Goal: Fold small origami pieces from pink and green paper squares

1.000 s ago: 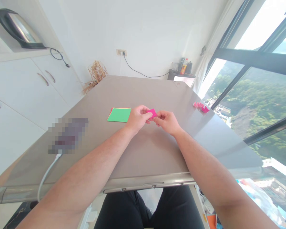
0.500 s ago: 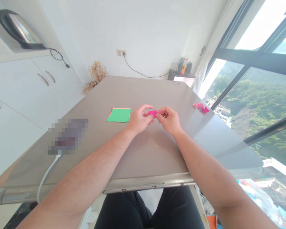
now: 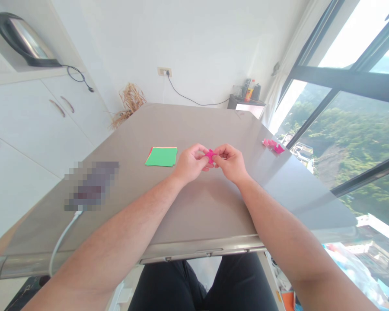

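Over the middle of the grey table (image 3: 194, 125), a small folded piece of pink paper (image 3: 210, 156) is held between both hands. My left hand (image 3: 192, 162) pinches its left side with thumb and fingers. On the other side, my right hand (image 3: 229, 161) grips it with thumb and forefinger. The fingertips cover much of the paper, so its full shape is hidden. Left of my left hand lies a stack of coloured paper (image 3: 161, 157), green on top, with red and yellow edges showing.
Several folded pink paper pieces (image 3: 273, 146) lie near the table's right edge, by the window (image 3: 350, 121). A blurred-out dark object (image 3: 92, 185) with a white cable (image 3: 63, 237) rests at the left. Dried stalks (image 3: 131, 101) stand beyond the table's far left corner.
The pink paper has gone from a flat, small rectangle to a more uneven shape with points sticking up. My left fingers have closed in around it; my right hand stays nearly in place.
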### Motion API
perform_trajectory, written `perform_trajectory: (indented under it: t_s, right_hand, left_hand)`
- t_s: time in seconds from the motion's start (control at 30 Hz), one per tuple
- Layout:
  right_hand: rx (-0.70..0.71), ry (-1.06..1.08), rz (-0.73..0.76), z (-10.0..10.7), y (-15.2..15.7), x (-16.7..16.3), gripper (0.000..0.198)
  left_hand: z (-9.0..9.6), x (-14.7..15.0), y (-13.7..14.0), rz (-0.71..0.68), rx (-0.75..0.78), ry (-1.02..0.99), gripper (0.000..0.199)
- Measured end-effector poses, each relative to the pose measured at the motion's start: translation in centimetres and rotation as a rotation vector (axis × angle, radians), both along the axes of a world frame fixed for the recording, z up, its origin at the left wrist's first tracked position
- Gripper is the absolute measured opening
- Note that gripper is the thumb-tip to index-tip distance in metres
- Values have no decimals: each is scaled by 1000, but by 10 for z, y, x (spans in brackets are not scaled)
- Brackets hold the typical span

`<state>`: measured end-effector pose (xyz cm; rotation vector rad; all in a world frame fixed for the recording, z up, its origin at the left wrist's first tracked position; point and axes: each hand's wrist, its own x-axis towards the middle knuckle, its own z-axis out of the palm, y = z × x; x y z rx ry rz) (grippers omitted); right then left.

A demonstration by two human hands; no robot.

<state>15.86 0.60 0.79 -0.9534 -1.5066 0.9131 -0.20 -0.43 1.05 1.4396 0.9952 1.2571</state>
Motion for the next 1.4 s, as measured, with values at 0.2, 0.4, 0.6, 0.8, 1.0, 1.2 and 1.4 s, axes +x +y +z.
perform_trajectory:
  t_s: [0.2, 0.4, 0.6, 0.8, 1.0, 1.2, 1.4]
  right_hand:
    - [-12, 47, 126, 4, 0, 2, 12]
    - [-3, 51, 116, 3, 0, 2, 11]
    - [-11, 12, 42, -1, 2, 0, 9]
    - [18, 31, 11, -1, 1, 1, 6]
    - [-1, 61, 25, 3, -1, 1, 9]
    - [-52, 93, 28, 6, -1, 0, 21]
    - [-21, 95, 75, 4, 0, 2, 8]
  left_hand:
    - [1, -2, 1, 58, 17, -57, 18]
    - [0, -2, 2, 57, 15, -73, 14]
    - [-1, 0, 2, 73, 37, -44, 14]
    - [1, 0, 1, 72, -6, -96, 14]
    - [3, -1, 0, 64, -58, -153, 16]
    - [2, -1, -1, 54, -39, -146, 19]
    - [3, 0, -3, 46, -31, -127, 20]
